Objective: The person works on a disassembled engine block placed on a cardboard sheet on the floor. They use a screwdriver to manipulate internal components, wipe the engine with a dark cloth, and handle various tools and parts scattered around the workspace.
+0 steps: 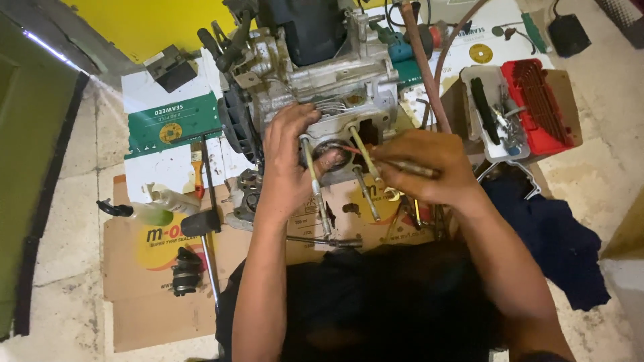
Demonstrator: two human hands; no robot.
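Engine crankcase, grey cast metal, sits on flattened cardboard laid over the tiled floor. Four long cylinder studs project from its open face toward the person. A dark round bore shows between the studs, partly hidden by fingers.

Risks, as a judgement:
- Open bore faces up and out. Grit off the floor or a dropped small part could fall inside; the cause would be working over an uncovered opening.
- The studs are thin and stand unsupported. A forearm pressing down sideways could bend one or mar its threads.
- The slim tool is pushed toward the other hand's fingers. A slip off the bore edge could jab them or score the sealing face.
- Loose hand tools lie under the right wrist; a snag is possible.

Left hand: forearm comes straight up from the body, palm down on the crankcase face, fingers curled over the bore rim and bracing, holding nothing loose that I can see.

Right hand: wrist bent inward, fingers pinched shut around a thin metal rod-like tool, tip pointing left at the bore beside a red wire. Exact tool type unclear.

Nearby: white parts tray with a red lid, clear spray bottle, dark blue rag.
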